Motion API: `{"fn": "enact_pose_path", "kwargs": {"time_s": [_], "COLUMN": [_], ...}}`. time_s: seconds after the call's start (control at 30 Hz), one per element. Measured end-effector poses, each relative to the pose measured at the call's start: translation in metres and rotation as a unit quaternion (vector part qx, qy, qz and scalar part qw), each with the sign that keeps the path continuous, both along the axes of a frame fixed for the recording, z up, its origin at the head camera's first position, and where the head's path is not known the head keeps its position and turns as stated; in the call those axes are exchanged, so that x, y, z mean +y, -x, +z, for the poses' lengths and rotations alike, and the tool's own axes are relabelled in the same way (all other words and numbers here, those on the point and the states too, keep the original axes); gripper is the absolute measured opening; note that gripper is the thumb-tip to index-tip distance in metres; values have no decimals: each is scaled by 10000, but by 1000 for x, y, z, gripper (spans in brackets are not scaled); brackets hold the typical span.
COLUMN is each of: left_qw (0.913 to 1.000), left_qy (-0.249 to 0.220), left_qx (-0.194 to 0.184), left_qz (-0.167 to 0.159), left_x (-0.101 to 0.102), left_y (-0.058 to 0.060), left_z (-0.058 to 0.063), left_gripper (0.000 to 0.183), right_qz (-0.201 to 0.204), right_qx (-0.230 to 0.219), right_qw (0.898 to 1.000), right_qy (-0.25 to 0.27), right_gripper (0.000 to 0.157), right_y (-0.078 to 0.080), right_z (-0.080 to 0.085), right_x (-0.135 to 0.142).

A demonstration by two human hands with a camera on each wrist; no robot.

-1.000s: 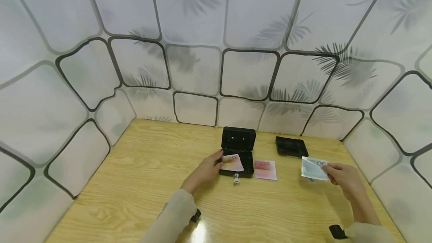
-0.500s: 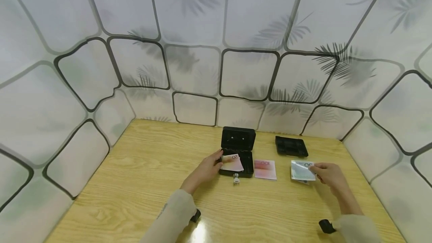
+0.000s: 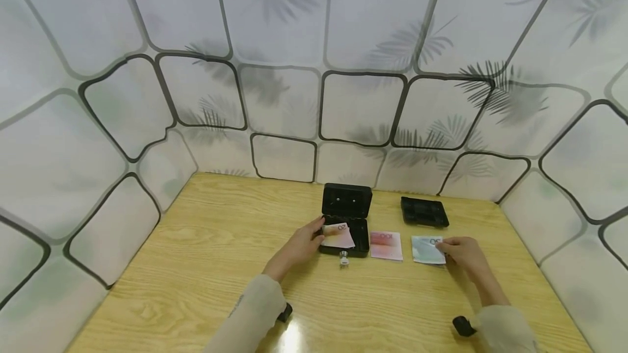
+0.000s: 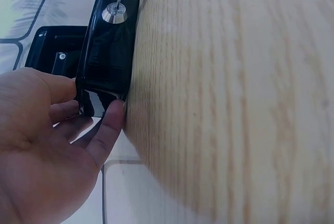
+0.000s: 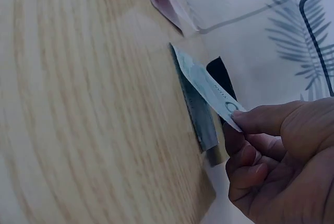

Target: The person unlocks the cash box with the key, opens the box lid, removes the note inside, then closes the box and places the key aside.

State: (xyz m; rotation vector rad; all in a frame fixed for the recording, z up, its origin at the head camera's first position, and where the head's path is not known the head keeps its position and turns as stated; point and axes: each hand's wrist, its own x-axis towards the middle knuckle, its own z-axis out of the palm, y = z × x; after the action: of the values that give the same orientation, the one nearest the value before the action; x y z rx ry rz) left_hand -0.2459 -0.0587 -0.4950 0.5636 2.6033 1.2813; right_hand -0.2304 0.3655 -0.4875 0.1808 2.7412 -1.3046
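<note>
My left hand (image 3: 300, 245) grips the left side of a small black cash box (image 3: 362, 245), its thumb and fingers around that end (image 4: 107, 57) in the left wrist view. The box's lid (image 3: 346, 201) is raised, and a key (image 3: 344, 260) stands in the front lock. Inside lie pinkish banknotes (image 3: 337, 237), the top one marked 20. On the right, my right hand (image 3: 467, 256) pinches a blue-green banknote (image 3: 426, 250) by its right corner. In the right wrist view that note slopes down over a darker banknote (image 5: 202, 125), its far edge low over the table.
Pink banknotes (image 3: 386, 246), marked 100, lie between the box and the right hand. A black compartment tray (image 3: 424, 212) rests behind them at the right. The wooden table (image 3: 211, 222) meets patterned curtain walls (image 3: 284, 159) at its back and sides.
My right hand has moved left and down with the blue-green banknote, bringing it onto the table area right of the pink notes. My left hand has stayed at the cash box.
</note>
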Motion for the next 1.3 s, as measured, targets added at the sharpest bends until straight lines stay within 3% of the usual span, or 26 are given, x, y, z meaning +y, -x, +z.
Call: {"fn": "enact_pose_path", "kwargs": {"time_s": [0.47, 1.13, 1.3], "left_qw": [10000, 9998, 9998], "left_qy": [19, 139, 121], "left_qx": [11, 117, 134], "left_qz": [-9, 13, 9], "left_x": [0, 1, 1], "left_y": [0, 0, 0], "left_z": [-1, -1, -2], "left_gripper": [54, 54, 54], "right_qz": [78, -233, -300], "right_qx": [417, 426, 339], "right_qw": [9920, 9892, 9904], "right_qy": [-1188, -1381, -1308], "right_gripper": [25, 31, 40], "right_y": [3, 8, 5], "right_z": [-5, -14, -12], "right_x": [-16, -19, -20]}}
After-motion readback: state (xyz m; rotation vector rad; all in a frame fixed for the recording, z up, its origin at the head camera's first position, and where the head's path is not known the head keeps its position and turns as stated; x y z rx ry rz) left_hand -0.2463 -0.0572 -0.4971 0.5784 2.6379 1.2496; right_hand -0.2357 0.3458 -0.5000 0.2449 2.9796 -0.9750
